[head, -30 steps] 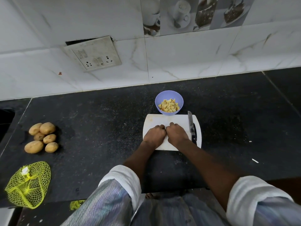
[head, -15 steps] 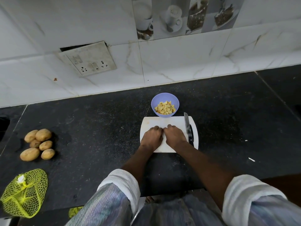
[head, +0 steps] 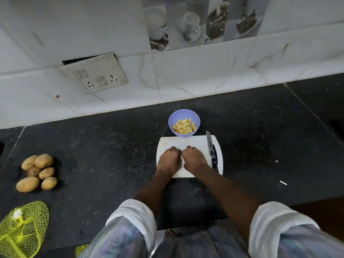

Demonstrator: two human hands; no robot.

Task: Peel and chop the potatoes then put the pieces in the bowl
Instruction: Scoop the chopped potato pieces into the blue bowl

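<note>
The chopped pieces (head: pixel 184 125) lie heaped in the lilac bowl (head: pixel 172 120), which stands just beyond the white cutting board (head: pixel 197 141). On the board the left hand (head: pixel 169 161) and right hand (head: pixel 195 160) stay knuckle to knuckle as they were a second ago, fingers curled under; whether they hold anything I cannot tell. The knife (head: pixel 210 148) lies untouched beside the right hand. Nothing has shifted, so this batch looks done, while six unpeeled potatoes (head: pixel 38 172) wait well apart on the worktop (head: pixel 111 155), near a yellow net bag (head: pixel 22 229).
</note>
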